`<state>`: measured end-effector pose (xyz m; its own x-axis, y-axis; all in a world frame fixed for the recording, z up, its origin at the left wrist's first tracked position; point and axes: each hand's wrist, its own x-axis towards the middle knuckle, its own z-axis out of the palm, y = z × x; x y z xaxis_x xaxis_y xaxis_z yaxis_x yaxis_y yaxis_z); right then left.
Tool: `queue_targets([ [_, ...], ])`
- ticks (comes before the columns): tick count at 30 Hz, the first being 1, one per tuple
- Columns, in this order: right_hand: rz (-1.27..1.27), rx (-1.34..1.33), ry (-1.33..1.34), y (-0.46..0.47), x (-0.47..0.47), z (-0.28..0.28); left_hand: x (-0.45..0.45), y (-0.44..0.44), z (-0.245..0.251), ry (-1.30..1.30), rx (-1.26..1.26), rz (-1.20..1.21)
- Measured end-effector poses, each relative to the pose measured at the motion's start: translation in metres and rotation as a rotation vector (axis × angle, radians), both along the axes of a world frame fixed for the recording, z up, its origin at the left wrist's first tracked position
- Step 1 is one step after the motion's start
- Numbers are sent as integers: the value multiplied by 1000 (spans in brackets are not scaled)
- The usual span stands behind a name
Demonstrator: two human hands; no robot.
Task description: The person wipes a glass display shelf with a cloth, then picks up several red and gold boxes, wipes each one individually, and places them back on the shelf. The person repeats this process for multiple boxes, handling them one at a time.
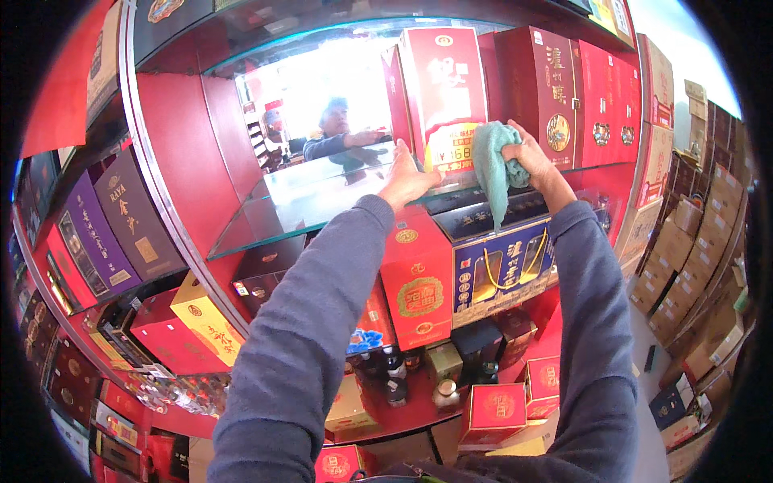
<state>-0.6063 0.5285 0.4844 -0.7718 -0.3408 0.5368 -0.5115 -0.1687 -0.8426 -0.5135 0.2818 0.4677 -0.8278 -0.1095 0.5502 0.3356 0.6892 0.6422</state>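
Observation:
A green cloth (501,163) hangs bunched in my right hand (534,158), just in front of the shelved boxes. My left hand (410,175) is at the lower left edge of a tall red and white gift box (444,90) with a yellow price tag (452,148); its thumb reaches toward the box's bottom corner, and whether it grips the box is hard to tell. Both stand at a glass shelf (284,208) with a mirror (314,78) behind it. To the right of the cloth is a dark red box (534,78) with gold lettering.
Below the glass shelf stand a red box (416,278) and a blue box with yellow handles (504,265). Lower down are bottles (447,392) and small red boxes (495,410). More boxed goods (96,235) fill the left shelves; cardboard cartons (694,241) are stacked at the right.

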Motion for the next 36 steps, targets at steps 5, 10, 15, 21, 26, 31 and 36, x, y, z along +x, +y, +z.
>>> queue_targets([
  [5, 66, 66, -37, -13, -19, 5, -39, 2, 4, -97, 124, 19],
  [10, 90, 33, -126, -26, -41, 9, -61, -3, 8, -89, 166, -9],
  [15, 262, 119, -231, -32, -47, 12, -93, -3, 3, -108, 223, -109],
  [21, 237, -17, -195, -37, -34, 5, -109, -4, -7, 32, 242, -102],
  [26, 157, 24, -74, -39, -11, 5, -79, -9, 2, 29, 295, -129],
  [31, 202, 59, -9, -29, 32, 8, -39, -14, 0, 116, 240, -162],
  [36, 246, 36, 62, -35, 77, 6, 5, -21, -7, 175, 228, -159],
])
